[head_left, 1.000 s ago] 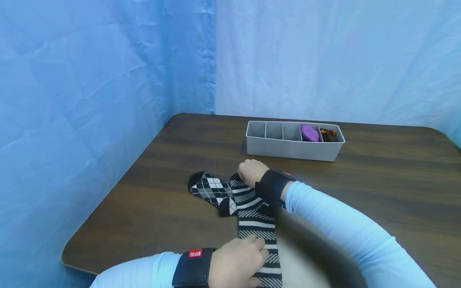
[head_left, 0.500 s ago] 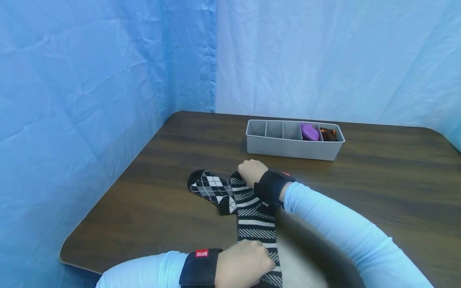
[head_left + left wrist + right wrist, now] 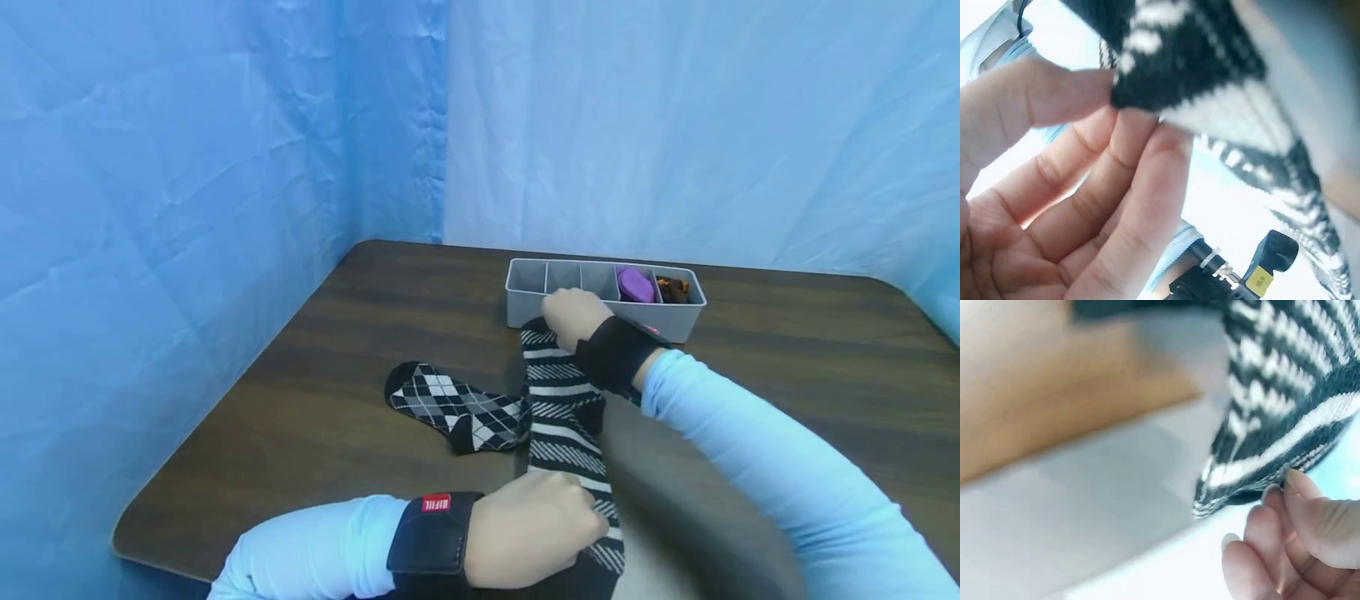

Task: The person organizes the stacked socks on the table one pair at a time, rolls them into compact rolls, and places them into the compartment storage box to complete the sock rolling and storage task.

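Head view, striped sock: the long black-and-white striped knit sock (image 3: 558,387) spans between both hands, seemingly lifted off the dark wood-grain tabletop (image 3: 300,433)
Left hand (image 3: 536,529): thumb and fingertips closed in a pinch on the near end; remaining gap nil
Right hand (image 3: 577,317): thumb and fingertips pinch the far edge
Handling: better keep light, even tension; a hard pull could stretch the knit, slack could twist it
Argyle sock: black, grey and white diamond-patterned (image 3: 457,412), partly behind the striped one; contact unclear; best left undragged
Divided box: light-grey, rectangular (image 3: 521,310), just beyond the right hand
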### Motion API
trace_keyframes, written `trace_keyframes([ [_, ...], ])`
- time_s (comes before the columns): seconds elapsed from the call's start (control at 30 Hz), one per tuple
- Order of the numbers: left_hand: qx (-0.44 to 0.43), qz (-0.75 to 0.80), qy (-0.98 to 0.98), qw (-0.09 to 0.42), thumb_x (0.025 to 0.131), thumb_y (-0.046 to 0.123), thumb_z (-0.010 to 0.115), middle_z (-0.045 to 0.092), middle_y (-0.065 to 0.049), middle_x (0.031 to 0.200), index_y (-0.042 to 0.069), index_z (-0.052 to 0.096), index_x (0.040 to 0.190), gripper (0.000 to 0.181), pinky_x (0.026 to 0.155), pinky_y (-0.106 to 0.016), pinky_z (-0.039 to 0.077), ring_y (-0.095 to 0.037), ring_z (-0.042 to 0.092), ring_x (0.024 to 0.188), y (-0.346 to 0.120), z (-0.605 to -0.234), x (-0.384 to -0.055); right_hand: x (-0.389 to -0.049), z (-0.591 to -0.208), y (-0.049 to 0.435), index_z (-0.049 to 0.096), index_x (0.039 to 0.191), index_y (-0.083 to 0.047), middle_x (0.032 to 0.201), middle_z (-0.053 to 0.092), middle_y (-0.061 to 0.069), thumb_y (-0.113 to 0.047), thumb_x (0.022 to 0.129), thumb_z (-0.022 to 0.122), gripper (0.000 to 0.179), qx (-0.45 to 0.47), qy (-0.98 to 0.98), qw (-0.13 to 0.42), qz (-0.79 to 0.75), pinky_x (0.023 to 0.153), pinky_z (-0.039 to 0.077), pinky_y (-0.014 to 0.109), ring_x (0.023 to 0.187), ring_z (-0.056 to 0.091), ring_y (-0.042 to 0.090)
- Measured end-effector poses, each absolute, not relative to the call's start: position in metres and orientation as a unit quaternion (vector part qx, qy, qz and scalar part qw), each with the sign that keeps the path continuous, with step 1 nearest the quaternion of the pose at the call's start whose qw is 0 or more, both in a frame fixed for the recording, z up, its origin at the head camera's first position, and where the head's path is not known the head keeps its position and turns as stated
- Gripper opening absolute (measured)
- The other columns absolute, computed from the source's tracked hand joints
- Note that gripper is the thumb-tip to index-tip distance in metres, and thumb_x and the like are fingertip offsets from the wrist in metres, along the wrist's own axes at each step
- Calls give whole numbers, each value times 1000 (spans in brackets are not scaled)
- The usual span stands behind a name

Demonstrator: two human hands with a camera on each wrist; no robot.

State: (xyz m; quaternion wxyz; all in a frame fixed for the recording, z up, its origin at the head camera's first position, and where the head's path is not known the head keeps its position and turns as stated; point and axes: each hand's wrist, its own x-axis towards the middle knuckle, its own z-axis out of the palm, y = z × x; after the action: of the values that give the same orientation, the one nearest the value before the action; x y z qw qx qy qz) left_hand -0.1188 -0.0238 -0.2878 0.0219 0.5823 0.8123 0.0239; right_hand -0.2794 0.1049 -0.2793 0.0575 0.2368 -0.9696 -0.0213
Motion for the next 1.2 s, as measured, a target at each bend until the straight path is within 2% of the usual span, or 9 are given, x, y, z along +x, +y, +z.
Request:
trace_keyframes([
  [0.17, 603, 20, 798, -16, 76, 22, 63, 63, 12, 83, 21, 63, 97, 21, 62, -3, 36, 3, 54, 76, -2, -273, -120, -278, -252, 141, 62, 77, -2, 71, 61, 10, 1, 70, 62, 7, 198, -978, 36, -55, 62, 48, 35, 63, 57, 21],
  [0.27, 610, 15, 792, -19, 78, 23, 61, 62, 12, 86, 21, 62, 101, 23, 60, -3, 35, 3, 53, 78, 12, -272, -122, -277, -247, 162, 60, 77, 1, 72, 60, 12, 2, 72, 60, 5, 192, -978, 32, -73, 63, 48, 38, 64, 57, 23],
  [0.47, 631, -5, 776, -18, 78, 21, 60, 61, 13, 78, 22, 63, 93, 16, 58, -3, 32, 5, 51, 68, 37, -292, -127, -282, -280, 185, 59, 72, 1, 68, 60, 12, 1, 72, 60, 1, 180, -979, 28, -87, 61, 48, 39, 62, 57, 24],
  [0.7, 628, -26, 777, 29, 80, 22, 57, 61, 15, 77, 24, 62, 89, 10, 58, -3, 36, 7, 52, 68, 47, -318, -132, -285, -322, 193, 58, 63, -3, 59, 57, 8, 6, 66, 61, 10, 178, -981, 32, -65, 51, 45, 35, 52, 52, 18],
  [0.83, 627, -25, 778, 18, 81, 21, 57, 61, 14, 76, 23, 63, 87, 9, 55, -4, 35, 7, 52, 66, 47, -326, -134, -286, -329, 193, 56, 59, -4, 57, 56, 8, 8, 65, 59, 14, 174, -982, 40, -57, 48, 43, 35, 49, 49, 18],
  [1.07, 617, -39, 786, 11, 80, 21, 57, 61, 14, 73, 24, 63, 85, 8, 52, -5, 34, 7, 51, 63, 48, -331, -136, -292, -332, 187, 59, 66, -2, 67, 61, 13, 7, 65, 60, 9, 175, -983, 32, -52, 55, 45, 41, 61, 57, 28],
  [1.2, 608, -42, 792, 30, 80, 20, 57, 61, 14, 73, 24, 63, 85, 8, 52, -5, 34, 7, 52, 63, 47, -333, -137, -292, -331, 183, 58, 61, -3, 61, 60, 10, 6, 67, 58, 11, 189, -981, 20, -34, 53, 45, 38, 56, 55, 23],
])
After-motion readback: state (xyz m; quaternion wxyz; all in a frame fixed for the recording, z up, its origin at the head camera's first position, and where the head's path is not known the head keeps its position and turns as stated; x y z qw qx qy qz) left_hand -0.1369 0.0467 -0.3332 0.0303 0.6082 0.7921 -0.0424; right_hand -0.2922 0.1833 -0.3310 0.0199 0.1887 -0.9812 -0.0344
